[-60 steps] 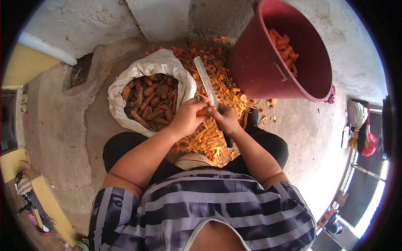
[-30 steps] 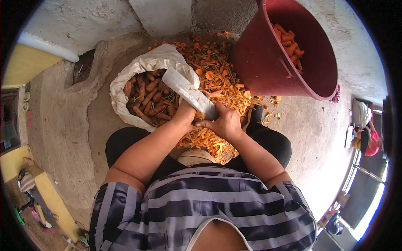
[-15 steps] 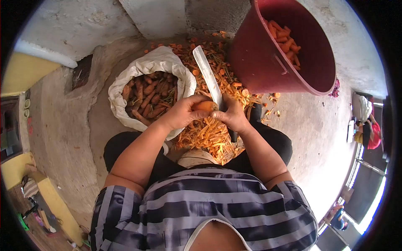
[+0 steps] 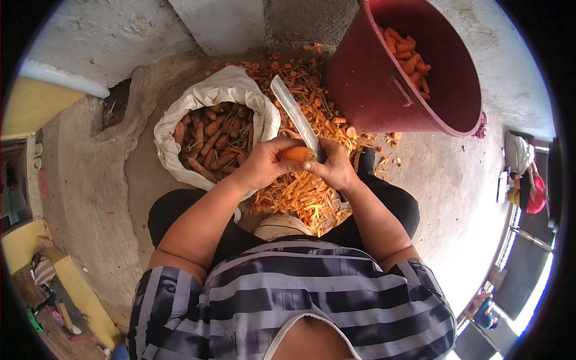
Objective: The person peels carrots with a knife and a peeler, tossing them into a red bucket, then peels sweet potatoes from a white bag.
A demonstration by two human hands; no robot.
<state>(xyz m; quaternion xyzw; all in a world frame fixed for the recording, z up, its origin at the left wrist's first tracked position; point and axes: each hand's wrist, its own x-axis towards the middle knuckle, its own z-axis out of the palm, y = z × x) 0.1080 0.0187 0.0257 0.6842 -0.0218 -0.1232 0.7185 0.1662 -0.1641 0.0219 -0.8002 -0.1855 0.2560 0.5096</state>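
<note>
Carrot (image 4: 298,154) held in grip of L hand (image 4: 267,163); knife (image 4: 294,111) held in grip of R hand (image 4: 333,165), thumb laid on carrot's end, blade angled up-left just beside it, handle mostly hidden. Below, orange peelings (image 4: 306,198) strewn on floor (image 4: 432,174). Beyond, to L, unpeeled carrots (image 4: 211,135) heaped in white sack (image 4: 225,81); farther, upper R, peeled carrots (image 4: 408,60) kept in red bucket (image 4: 372,90).

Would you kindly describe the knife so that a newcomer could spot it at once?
Left of the big red bucket, orange peelings spread out. Over them, the right hand holds the knife. It is long, straight and silvery, unlike the small orange peelings around it.
</note>
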